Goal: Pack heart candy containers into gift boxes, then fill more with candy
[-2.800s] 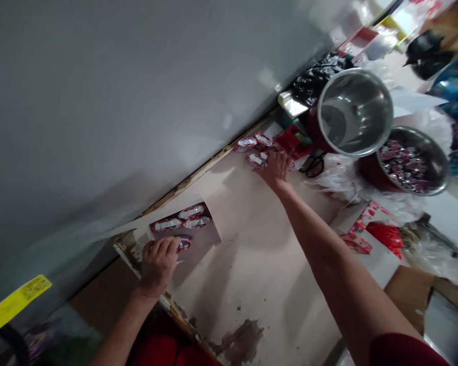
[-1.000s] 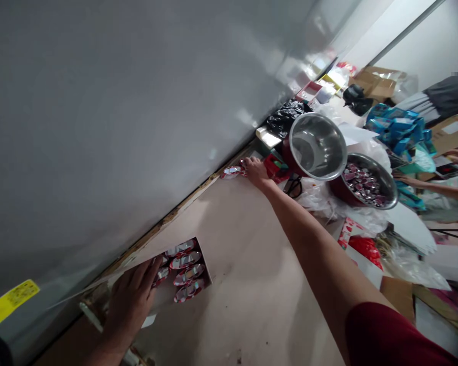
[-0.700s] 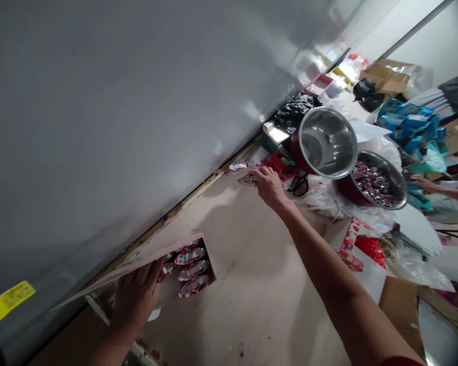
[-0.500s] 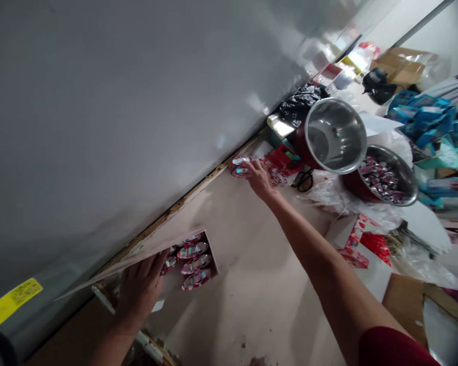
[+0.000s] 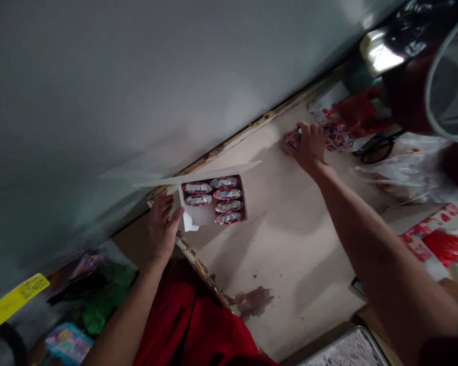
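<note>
A small white open box [image 5: 187, 219] lies on the tabletop with its lid tilted back toward the wall. Inside are two columns of shiny red-and-silver packets [image 5: 229, 194], edges up. The left column holds two, and bare box floor shows below them. My left hand [image 5: 164, 223] is at the box's left end, thumb and fingers apart, the thumb against its edge. Farther right, my right hand [image 5: 309, 147] has its fingers curled round a red-patterned packet [image 5: 292, 137] on the table. More such packets [image 5: 338, 137] lie just beyond that hand.
A grey wall panel [image 5: 137, 91] runs along the table's back edge. At right are black-handled scissors [image 5: 379, 150], clear plastic bags [image 5: 420, 165] and a large metal pot [image 5: 452, 76]. A metal tray [image 5: 343, 351] sits at the front. Below left lies green plastic [image 5: 107, 300].
My left hand has come out from inside the box to its left end. My right hand has closed round a packet near the pile. The view has shifted closer to the box.
</note>
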A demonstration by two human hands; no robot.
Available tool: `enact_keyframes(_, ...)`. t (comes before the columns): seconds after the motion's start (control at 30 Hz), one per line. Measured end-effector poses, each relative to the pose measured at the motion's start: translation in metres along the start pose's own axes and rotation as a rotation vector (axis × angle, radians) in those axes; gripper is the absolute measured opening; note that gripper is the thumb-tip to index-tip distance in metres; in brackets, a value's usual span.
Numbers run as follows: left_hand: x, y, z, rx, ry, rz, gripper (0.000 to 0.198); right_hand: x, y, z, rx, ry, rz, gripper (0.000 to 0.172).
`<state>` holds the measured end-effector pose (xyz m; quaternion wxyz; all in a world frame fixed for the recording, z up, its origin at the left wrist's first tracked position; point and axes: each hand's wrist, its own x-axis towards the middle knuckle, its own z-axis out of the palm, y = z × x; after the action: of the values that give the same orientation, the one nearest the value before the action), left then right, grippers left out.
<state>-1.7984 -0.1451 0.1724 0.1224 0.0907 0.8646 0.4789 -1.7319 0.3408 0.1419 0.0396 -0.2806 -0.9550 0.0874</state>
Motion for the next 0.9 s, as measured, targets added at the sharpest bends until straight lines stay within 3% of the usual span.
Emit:
enact_keyframes(0.07,0.001,-0.005,0.009,-0.341,0.026,-0.178,0.064,-0.060,-0.023,-0.014,0.168,0.056,0.133,0.062)
enact_keyframes(0.13,0.002,-0.005,0.016,-0.569,0.049,-0.303,0.060,-0.122,-0.063,-0.034,0.412,0.136,0.175,0.068)
enact_keyframes(0.17,0.002,-0.002,0.018,-0.636,0.052,-0.349,0.057,-0.150,-0.089,-0.043,0.564,0.139,0.151,0.072)
enact_keyframes(0.23,-0.002,0.005,0.017,-0.715,0.022,-0.392,0.053,-0.191,-0.144,-0.052,0.791,0.084,-0.043,0.080)
enact_keyframes(0.33,-0.010,0.013,0.012,-0.811,-0.058,-0.412,0.049,-0.212,-0.214,-0.038,0.816,-0.026,-0.343,0.083)
enact_keyframes(0.4,-0.012,0.010,0.008,-0.853,-0.040,-0.485,0.049,-0.211,-0.238,-0.016,0.709,-0.132,-0.489,0.076)
enact_keyframes(0.5,-0.009,-0.005,0.004,-0.830,0.061,-0.552,0.052,-0.209,-0.246,0.017,0.510,-0.230,-0.597,0.060)
enact_keyframes(0.6,-0.007,-0.016,0.007,-0.793,0.068,-0.527,0.057,-0.214,-0.244,0.035,0.376,-0.225,-0.603,0.053)
enact_keyframes(0.7,-0.005,-0.010,0.013,-0.773,-0.007,-0.476,0.060,-0.218,-0.249,0.039,0.344,-0.191,-0.638,0.066)
enact_keyframes(0.8,0.002,0.006,0.016,-0.623,-0.139,-0.302,0.056,-0.215,-0.248,0.032,0.390,-0.113,-0.727,0.082)
enact_keyframes(0.83,0.006,0.010,0.016,-0.509,-0.176,-0.244,0.054,-0.213,-0.244,0.028,0.397,-0.066,-0.661,0.081)
enact_keyframes(0.9,0.014,0.016,0.016,-0.180,-0.238,-0.183,0.048,-0.209,-0.231,0.018,0.363,0.016,-0.340,0.072)
